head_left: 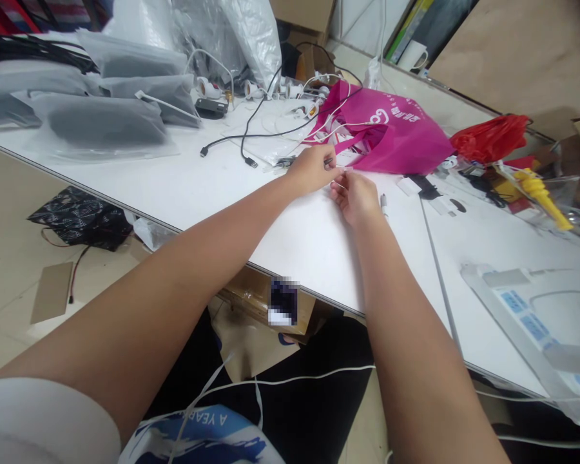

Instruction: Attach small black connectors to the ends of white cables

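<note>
My left hand [313, 170] is over the white table, its fingers curled in a pinch in front of the pink bag. A thin dark bit shows between its fingers, too small to name. Close against it, my right hand [356, 194] is also closed, thumb and fingertips together. A small pale piece [347, 169] shows where the fingertips meet; its kind cannot be made out. Beside my right wrist lies a slim white-and-dark pen-like stick [384, 205]. Just behind my left hand are small dark metal pieces [286, 161]. The pink bag [406, 138] lies open toward my hands, with white papers inside.
Frosted bags with dark contents [101, 122] lie at the left. A black cable [245, 145] crosses the table toward several white lamp holders [254, 89]. A red plastic bag [490, 136], a yellow tool-like object [544, 196] and a clear plastic package [526, 316] are at the right.
</note>
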{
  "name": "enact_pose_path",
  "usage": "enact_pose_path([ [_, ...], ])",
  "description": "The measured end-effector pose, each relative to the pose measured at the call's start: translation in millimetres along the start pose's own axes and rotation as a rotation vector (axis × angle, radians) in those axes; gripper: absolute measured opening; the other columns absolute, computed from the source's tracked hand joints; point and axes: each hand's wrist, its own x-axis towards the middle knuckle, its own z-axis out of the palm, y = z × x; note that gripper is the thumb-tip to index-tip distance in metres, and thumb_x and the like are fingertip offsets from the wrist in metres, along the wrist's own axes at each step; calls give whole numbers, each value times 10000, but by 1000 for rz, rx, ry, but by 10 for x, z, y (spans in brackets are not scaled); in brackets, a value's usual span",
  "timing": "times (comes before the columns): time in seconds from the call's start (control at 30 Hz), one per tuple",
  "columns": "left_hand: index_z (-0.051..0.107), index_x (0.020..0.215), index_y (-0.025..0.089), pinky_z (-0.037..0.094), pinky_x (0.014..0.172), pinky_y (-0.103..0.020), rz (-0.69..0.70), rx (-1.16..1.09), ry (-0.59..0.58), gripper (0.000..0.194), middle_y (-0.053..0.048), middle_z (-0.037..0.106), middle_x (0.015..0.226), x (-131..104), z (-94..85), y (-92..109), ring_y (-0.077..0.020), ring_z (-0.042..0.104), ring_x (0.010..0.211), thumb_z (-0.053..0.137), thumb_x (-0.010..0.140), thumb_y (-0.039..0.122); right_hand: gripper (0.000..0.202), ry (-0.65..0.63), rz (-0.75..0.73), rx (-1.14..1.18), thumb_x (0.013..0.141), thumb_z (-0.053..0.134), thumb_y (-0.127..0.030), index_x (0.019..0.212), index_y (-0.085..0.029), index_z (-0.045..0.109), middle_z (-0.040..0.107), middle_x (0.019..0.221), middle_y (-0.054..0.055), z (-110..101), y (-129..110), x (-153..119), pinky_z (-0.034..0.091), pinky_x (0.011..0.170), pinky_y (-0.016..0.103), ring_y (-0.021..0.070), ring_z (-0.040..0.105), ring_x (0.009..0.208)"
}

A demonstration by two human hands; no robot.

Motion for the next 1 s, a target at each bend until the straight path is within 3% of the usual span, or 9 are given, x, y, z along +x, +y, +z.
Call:
enact_pose_path([
  [0.3, 746, 770, 270, 524, 906, -424, 17, 18, -89, 102, -61, 740, 864, -51, -9, 16, -280, 694, 965, 819, 827, 314, 276, 56, -40, -74, 1052, 681, -299, 805, -226, 581, 608, 684, -45, -10, 9, 29, 476, 410, 148, 67, 541, 491],
  [0.43, 782, 813, 277, 518, 965, -440, 90, 81, -114, 76, -84, 776, 961, -55, -35, 60, -331, 696, 1118, 825, 764, 238, 313, 63, -65, -161, 1049, 658, -255, 745, -212, 598, 577, 627, -33, -14, 31, 65, 419, 377, 148, 69, 519, 482],
  [0.57, 769, 763, 268, 515, 968, -454, 114, 190, -157, 75, -90, 765, 922, -51, -62, 89, -340, 692, 1084, 794, 744, 199, 322, 74, -63, -225, 1043, 660, -226, 726, -205, 609, 550, 588, -41, -8, 25, 38, 412, 389, 145, 66, 492, 486],
  [0.7, 763, 753, 266, 526, 947, -453, 106, 261, -161, 68, -80, 739, 860, -30, -76, 50, -326, 685, 1016, 789, 746, 203, 330, 51, -52, -252, 1077, 593, -222, 748, -193, 604, 597, 651, -30, 14, -7, -23, 438, 407, 158, 62, 526, 499],
  [0.83, 785, 766, 281, 549, 978, -440, 73, 259, -150, 91, -82, 719, 830, 26, -85, -88, -335, 682, 1094, 834, 734, 212, 290, 146, -47, -243, 1093, 579, -294, 813, -219, 570, 618, 729, -33, 27, -28, -32, 474, 411, 188, 80, 577, 524],
  [1.0, 844, 927, 239, 549, 1063, -436, -9, 438, -209, 162, -96, 774, 980, 36, -170, -83, -336, 704, 1166, 865, 775, 293, 265, 148, -36, -253, 1114, 526, -322, 870, -223, 554, 605, 797, -23, 10, -32, -18, 500, 420, 203, 84, 588, 538],
])
